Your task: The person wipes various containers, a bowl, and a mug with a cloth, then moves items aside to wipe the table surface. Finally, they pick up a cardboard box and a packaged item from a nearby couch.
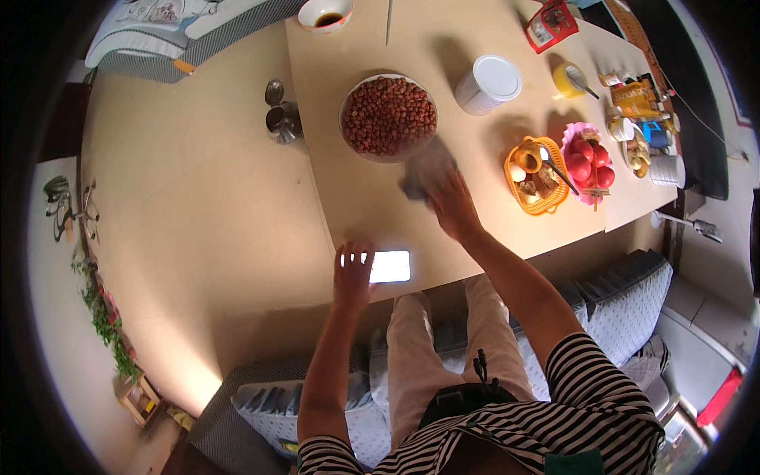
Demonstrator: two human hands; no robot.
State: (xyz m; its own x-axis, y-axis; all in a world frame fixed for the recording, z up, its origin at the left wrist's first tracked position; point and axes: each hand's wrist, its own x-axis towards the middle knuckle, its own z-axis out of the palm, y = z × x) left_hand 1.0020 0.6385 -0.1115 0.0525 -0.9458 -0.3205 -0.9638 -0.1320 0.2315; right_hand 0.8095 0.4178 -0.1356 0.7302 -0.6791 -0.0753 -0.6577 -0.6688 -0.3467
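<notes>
My left hand (353, 279) is at the table's near left corner, with its fingers over the left end of a smartphone (392, 266) whose screen glows white. The thumb lies along the phone's lower edge. Farther forward, my right hand (456, 205) presses on a dark cloth (423, 173), blurred by motion, against the tabletop (380, 208). Just beyond the cloth stands a round white-rimmed bowl (389, 116) full of reddish-brown peanuts or beans. The cloth's far edge blurs near the bowl's lower rim; whether they touch I cannot tell.
To the right are a white lidded can (490, 86), an orange plastic basket (536, 205) and a pink dish of red fruit (585, 163). A bowl of dark liquid (326, 16) stands at the far left edge. A metal pot (285, 122) is left of the table. A sofa (623, 303) lies behind my legs.
</notes>
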